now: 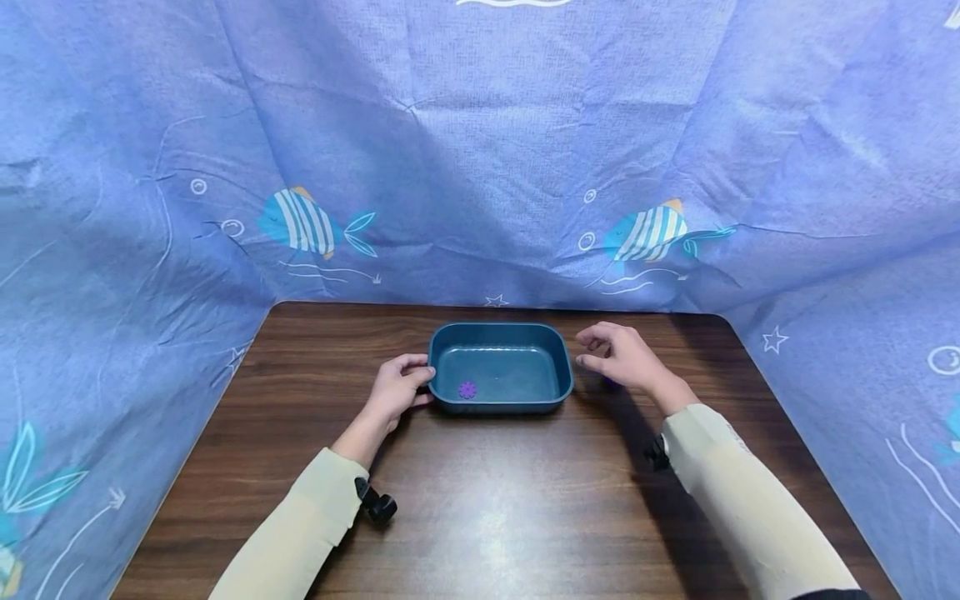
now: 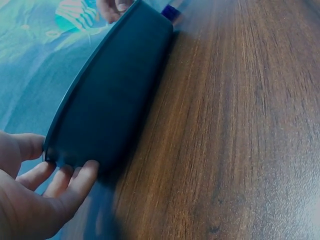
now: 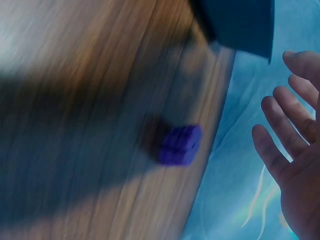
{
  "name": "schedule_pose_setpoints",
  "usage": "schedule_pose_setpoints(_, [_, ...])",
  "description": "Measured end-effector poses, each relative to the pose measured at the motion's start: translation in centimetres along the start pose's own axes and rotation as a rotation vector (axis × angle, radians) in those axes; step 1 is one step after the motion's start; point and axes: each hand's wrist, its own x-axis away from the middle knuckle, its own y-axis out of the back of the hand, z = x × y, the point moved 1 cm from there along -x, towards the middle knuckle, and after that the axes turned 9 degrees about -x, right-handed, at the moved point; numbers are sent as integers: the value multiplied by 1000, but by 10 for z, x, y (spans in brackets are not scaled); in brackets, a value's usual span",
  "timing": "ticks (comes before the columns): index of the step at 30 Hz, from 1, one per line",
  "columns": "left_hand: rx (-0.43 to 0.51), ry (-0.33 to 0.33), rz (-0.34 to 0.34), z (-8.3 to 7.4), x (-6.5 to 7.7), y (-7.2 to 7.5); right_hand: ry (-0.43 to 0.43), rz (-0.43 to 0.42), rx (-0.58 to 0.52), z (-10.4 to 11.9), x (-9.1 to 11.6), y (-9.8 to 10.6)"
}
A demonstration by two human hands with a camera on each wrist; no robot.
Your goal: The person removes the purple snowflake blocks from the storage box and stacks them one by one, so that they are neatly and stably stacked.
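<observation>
A dark teal rectangular plastic tub sits toward the back of the wooden table. My left hand grips its left end, thumb at the rim and fingers against the outer wall, as the left wrist view shows too. Inside the tub, at the front left, lies a small purple flower-shaped disc. My right hand hovers just off the tub's right end, fingers loosely bent and holding nothing. Below it on the table stands a short purple piece with a notched edge, mostly hidden by the hand in the head view.
The brown wood-grain table has rounded back corners. A blue cloth printed with fish and stars hangs behind it and along both sides. Black wrist cameras are strapped at both sleeves.
</observation>
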Motion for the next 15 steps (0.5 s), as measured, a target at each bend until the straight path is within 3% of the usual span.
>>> schedule_pose_setpoints(15, [-12,4,4,-1,1,-1,145,116,6,45,-37,-42])
